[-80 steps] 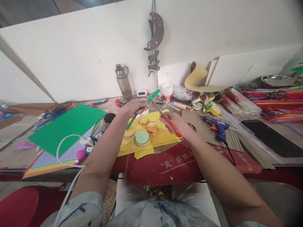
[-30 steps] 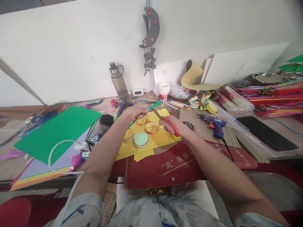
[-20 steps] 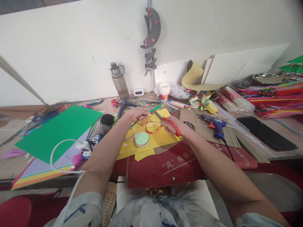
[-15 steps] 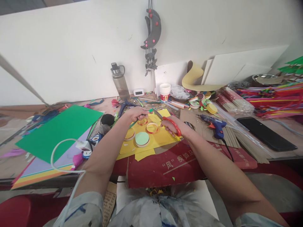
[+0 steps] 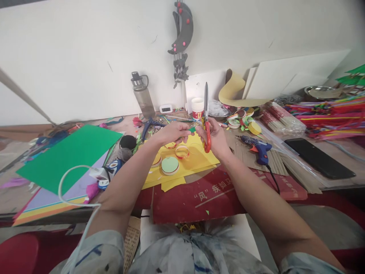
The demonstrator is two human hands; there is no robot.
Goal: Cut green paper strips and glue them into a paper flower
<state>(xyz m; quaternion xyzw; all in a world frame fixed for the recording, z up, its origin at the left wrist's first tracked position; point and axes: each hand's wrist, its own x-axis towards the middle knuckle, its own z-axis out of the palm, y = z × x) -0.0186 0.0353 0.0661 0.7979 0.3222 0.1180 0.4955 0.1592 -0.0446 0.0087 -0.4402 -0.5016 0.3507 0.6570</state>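
Between my two hands is a small green paper piece. My left hand pinches it from the left, with the thumb and fingers closed. My right hand grips red-handled scissors, their blades pointing up and away, while its fingertips meet the green piece's right end. Below the hands lie yellow paper sheets. On them stand a red-and-yellow ring and a round piece with a pale green top. Another round piece is partly behind my left forearm.
A blue hot glue gun and a black phone lie to the right. Green paper covers the left side. A bottle and a paper cup stand at the back. Red cardboard lines the front edge.
The scissors have swung from lying low across the yellow paper to upright in my right hand. My right fingertips have come to the green piece, and my left hand has shifted slightly right.
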